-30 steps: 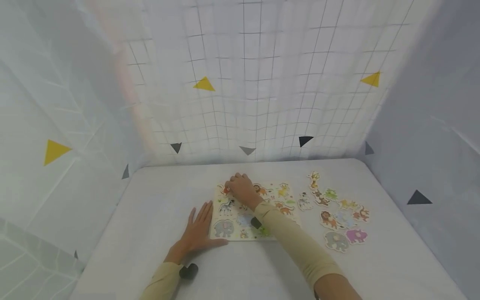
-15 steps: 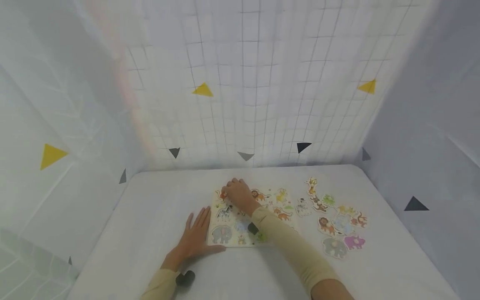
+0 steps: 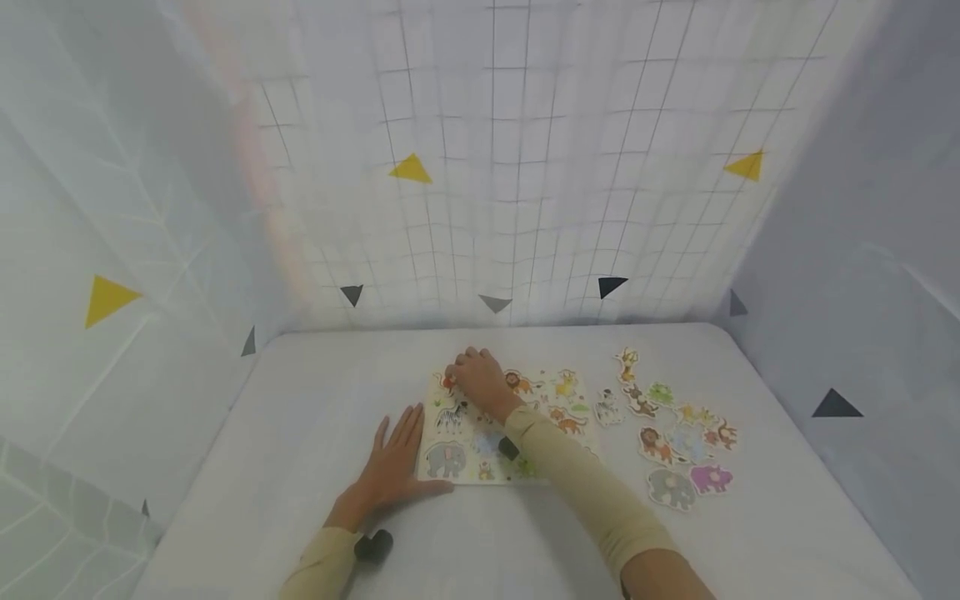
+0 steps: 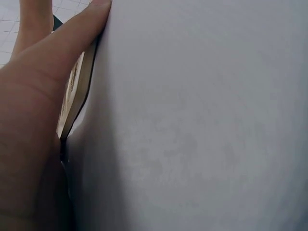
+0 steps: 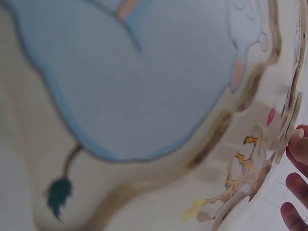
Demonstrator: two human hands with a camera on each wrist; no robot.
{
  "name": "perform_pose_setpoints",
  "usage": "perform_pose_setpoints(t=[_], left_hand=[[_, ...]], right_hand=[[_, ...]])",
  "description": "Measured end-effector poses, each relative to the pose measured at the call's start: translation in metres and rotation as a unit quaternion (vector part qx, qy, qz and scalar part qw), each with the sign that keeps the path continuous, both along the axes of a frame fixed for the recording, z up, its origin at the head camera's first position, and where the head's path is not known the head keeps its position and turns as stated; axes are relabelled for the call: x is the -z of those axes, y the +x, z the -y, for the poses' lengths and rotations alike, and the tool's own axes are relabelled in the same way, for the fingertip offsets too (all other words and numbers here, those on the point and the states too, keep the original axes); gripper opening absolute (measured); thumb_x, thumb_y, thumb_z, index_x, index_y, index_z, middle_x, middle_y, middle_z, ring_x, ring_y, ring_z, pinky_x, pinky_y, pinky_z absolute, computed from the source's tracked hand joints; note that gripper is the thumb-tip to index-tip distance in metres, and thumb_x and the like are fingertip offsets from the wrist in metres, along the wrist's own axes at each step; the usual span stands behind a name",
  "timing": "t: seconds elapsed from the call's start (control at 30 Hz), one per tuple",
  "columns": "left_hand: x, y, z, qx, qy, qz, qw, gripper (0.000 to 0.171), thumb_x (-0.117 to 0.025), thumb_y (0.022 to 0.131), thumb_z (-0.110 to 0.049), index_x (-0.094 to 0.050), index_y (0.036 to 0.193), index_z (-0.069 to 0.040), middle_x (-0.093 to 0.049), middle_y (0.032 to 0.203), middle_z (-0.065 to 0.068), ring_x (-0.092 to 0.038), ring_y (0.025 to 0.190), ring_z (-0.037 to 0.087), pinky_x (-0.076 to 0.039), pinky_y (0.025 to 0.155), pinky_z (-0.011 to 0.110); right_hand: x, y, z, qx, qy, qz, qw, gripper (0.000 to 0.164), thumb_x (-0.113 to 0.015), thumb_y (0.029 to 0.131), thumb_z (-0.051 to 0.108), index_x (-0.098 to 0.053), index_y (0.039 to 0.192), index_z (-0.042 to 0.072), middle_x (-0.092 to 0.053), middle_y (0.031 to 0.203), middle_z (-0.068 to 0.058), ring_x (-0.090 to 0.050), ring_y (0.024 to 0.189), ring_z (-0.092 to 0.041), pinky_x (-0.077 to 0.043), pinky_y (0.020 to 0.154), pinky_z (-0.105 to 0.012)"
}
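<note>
The wooden animal puzzle board (image 3: pixel 487 482) lies on the white table, with zebra, lion, tiger and grey elephant pictures visible. My left hand (image 3: pixel 390 462) rests flat at its near left corner, fingers along the left side and thumb (image 4: pixel 82 29) along the near edge. My right hand (image 3: pixel 480 379) is over the far left corner beside a reddish animal (image 3: pixel 448 383). In the right wrist view, the thumb and a finger (image 5: pixel 299 144) pinch the edge of a thin puzzle piece; its picture is hidden. A large blue animal (image 5: pixel 120 101) fills that view.
To the right of the board lie several loose pieces, among them a zebra (image 3: pixel 608 407), a lion (image 3: pixel 655 445), a grey elephant (image 3: pixel 671 488), a purple hippo (image 3: pixel 711 477) and a green frog (image 3: pixel 661 393). White curtains (image 3: pixel 517 208) enclose the table's back and sides.
The view shifts slightly with the head. My right hand stays at the board's far left corner with only small finger movement, and my left hand holds its place.
</note>
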State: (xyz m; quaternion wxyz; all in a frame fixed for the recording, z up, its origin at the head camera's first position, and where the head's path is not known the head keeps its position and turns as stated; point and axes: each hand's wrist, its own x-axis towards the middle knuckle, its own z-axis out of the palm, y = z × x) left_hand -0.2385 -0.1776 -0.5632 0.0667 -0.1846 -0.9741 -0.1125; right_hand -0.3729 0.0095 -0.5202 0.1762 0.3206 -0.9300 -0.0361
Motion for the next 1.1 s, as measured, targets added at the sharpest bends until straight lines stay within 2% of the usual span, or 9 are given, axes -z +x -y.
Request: perform_pose_setpoints(t=[0.27, 0.53, 0.77, 0.9, 1.1], left_hand=[[0.0, -0.004, -0.001, -0.002, -0.004, -0.001, 1.0, 0.123, -0.038, 0.056, -0.09, -0.009, 0.145, -0.01, -0.011, 0.154, 0.004, -0.012, 0.143, 0.022, -0.007, 0.114, 0.053], [0.001, -0.006, 0.0, 0.0, -0.008, -0.02, 0.9998, 0.123, -0.037, 0.057, -0.09, -0.01, 0.145, -0.009, -0.012, 0.154, 0.004, -0.014, 0.143, 0.022, -0.009, 0.113, 0.053], [0.007, -0.001, 0.0, 0.003, 0.001, -0.008, 1.0, 0.122, -0.041, 0.058, -0.088, -0.009, 0.145, -0.008, -0.012, 0.154, 0.005, -0.014, 0.143, 0.022, -0.008, 0.113, 0.053], [0.006, 0.003, -0.001, 0.004, -0.007, -0.004, 1.0, 0.121, -0.041, 0.059, -0.088, -0.01, 0.145, -0.008, -0.013, 0.154, 0.006, -0.015, 0.142, 0.025, -0.01, 0.112, 0.054], [-0.001, 0.001, -0.004, -0.007, -0.013, 0.001, 0.9999, 0.121, -0.036, 0.059, -0.089, -0.009, 0.145, -0.008, -0.009, 0.154, 0.006, -0.012, 0.143, 0.025, -0.007, 0.112, 0.055]], right_hand=[[0.002, -0.003, -0.001, 0.001, -0.002, -0.01, 1.0, 0.027, -0.065, 0.079, 0.021, -0.063, 0.104, 0.032, -0.065, 0.098, 0.011, -0.052, 0.087, -0.01, -0.043, 0.077, -0.026], [0.001, -0.005, 0.0, 0.001, -0.037, 0.018, 0.999, 0.017, -0.059, 0.085, 0.03, -0.064, 0.102, 0.031, -0.064, 0.097, 0.01, -0.054, 0.087, -0.01, -0.044, 0.076, -0.026], [0.011, -0.001, 0.0, 0.006, -0.033, 0.023, 0.999, 0.018, -0.058, 0.085, 0.027, -0.064, 0.101, 0.031, -0.065, 0.096, 0.01, -0.055, 0.086, -0.01, -0.043, 0.075, -0.025], [0.016, -0.002, 0.0, 0.005, -0.02, 0.012, 1.0, 0.019, -0.059, 0.084, 0.025, -0.064, 0.101, 0.031, -0.065, 0.095, 0.01, -0.055, 0.085, -0.01, -0.044, 0.073, -0.025], [0.009, -0.005, 0.001, 0.008, -0.017, 0.012, 1.0, 0.019, -0.059, 0.084, 0.023, -0.064, 0.101, 0.029, -0.065, 0.095, 0.01, -0.055, 0.086, -0.01, -0.045, 0.075, -0.026]])
